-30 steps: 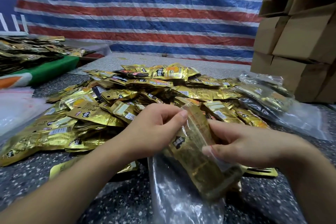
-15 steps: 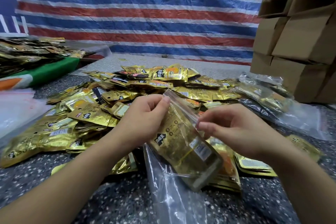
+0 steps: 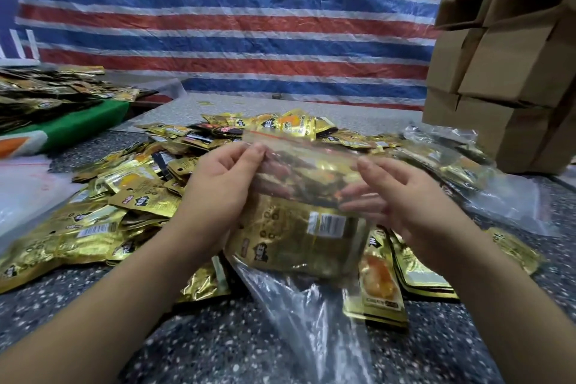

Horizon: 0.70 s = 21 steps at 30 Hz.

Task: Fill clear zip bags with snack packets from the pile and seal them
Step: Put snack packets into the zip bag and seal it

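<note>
Nearest the viewer, an empty clear bag lies crumpled on the speckled bench. Just above it, two bare hands hold up a clear zip bag already loaded with gold snack packets. The left hand pinches the bag's top left corner between thumb and fingertips; the right hand grips its right side, fingers curled behind the plastic. The red zip strip along the top looks not yet pressed closed, so sealing appears to be the step in hand. Behind, a large pile of loose packets remains unbagged. To the right, filled bags lie beside stacked cardboard boxes.
</note>
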{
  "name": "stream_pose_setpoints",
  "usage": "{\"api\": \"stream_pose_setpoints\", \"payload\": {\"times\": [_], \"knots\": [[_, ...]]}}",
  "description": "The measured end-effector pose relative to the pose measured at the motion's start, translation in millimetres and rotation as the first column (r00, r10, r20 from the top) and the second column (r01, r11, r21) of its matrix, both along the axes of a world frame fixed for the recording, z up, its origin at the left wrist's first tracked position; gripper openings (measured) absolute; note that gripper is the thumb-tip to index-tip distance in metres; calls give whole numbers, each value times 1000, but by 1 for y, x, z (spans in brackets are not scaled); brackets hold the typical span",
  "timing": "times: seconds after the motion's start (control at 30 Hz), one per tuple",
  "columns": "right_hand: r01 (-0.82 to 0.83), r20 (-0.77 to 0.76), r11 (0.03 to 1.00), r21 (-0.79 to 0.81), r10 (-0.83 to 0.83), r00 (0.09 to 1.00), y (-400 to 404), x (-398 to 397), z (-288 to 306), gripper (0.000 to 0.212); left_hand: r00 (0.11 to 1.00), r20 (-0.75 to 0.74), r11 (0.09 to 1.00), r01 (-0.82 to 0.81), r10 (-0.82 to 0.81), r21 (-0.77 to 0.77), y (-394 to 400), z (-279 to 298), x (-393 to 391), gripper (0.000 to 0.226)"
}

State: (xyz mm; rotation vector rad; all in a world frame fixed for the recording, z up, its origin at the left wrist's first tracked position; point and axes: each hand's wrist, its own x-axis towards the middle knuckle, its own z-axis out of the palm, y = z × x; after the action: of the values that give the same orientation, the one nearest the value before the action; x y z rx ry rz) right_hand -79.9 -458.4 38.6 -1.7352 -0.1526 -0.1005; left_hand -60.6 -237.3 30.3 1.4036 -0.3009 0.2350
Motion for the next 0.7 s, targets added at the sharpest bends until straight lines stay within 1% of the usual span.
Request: {"api": "stream_pose_setpoints", "payload": {"times": [0.07, 0.1, 0.13, 0.2, 0.27, 0.37, 0.43, 0.53, 0.63, 0.7], "knots": [[-67, -106, 992, 105, 78, 991, 2, 0, -3, 60, 1000, -26, 995, -5, 2, -99, 2, 3, 1, 38], [-94, -131, 989, 114, 109, 985, 4, -1, -5, 56, 999, -38, 992, -1, -3, -128, 3, 3, 2, 38], [-111, -139, 990, 88, 123, 983, 5, -1, -8, 49, 998, -54, 989, 7, -15, -146, 4, 4, 2, 38], [-113, -139, 993, 39, 118, 983, 9, -2, -10, 37, 993, -103, 983, 37, -56, -180, 4, 5, 2, 37], [-123, -129, 992, 37, 126, 984, 10, -4, -9, 29, 983, -147, 971, 74, -110, -228, 6, 6, 4, 36], [-228, -89, 969, 92, 236, 968, 7, -6, -4, 20, 958, -164, 941, 183, -236, -283, 9, 11, 3, 23], [-265, -36, 957, 122, 271, 962, 5, -8, -3, 20, 936, -156, 909, 252, -317, -333, 9, 13, 0, 23], [-191, 34, 972, 134, 188, 982, 9, -8, -3, 19, 930, -149, 896, 266, -335, -356, 7, 13, -2, 25], [-99, 56, 982, 160, 91, 994, 12, -7, -4, 21, 935, -147, 894, 249, -322, -373, 4, 10, -1, 25], [-71, 41, 987, 141, 66, 997, 12, -6, -6, 22, 933, -152, 915, 271, -326, -299, 3, 7, 0, 28]]}}
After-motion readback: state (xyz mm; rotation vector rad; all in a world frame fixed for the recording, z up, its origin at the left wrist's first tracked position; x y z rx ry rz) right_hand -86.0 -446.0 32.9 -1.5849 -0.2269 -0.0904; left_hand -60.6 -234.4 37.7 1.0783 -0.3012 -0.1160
